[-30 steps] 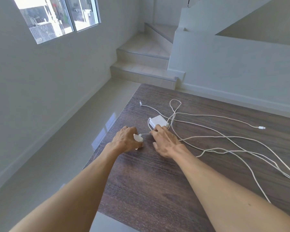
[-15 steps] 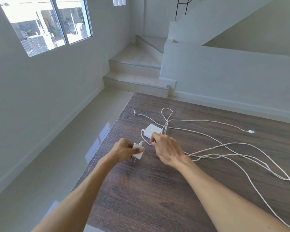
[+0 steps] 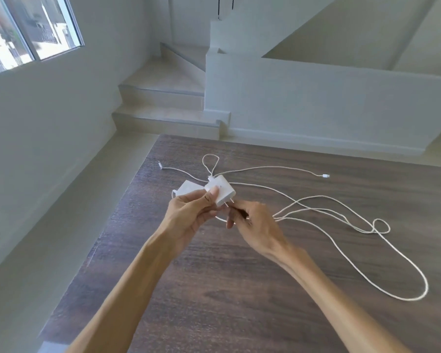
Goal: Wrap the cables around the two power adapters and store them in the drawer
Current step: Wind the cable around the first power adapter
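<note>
My left hand (image 3: 189, 215) grips a small white power adapter (image 3: 223, 191) lifted above the dark wooden table (image 3: 214, 289), thumb on its top face, prongs pointing toward my right hand. My right hand (image 3: 252, 222) pinches a white cable (image 3: 313, 212) just below the adapter. A second, flatter white adapter (image 3: 187, 187) lies on the table behind my left hand, partly hidden by it. Long white cables trail rightward in loose loops, one ending in a small connector (image 3: 325, 176). No drawer is in view.
The table's left edge (image 3: 112, 220) drops to a pale tiled floor. Another cable end (image 3: 160, 165) lies near the table's far left corner. Stairs (image 3: 163, 108) and a white half wall stand beyond the table.
My left hand has raised the small adapter off the table and turned it. My right hand left the flat adapter and now pinches the cable beneath. The cables have shifted and formed new loops.
</note>
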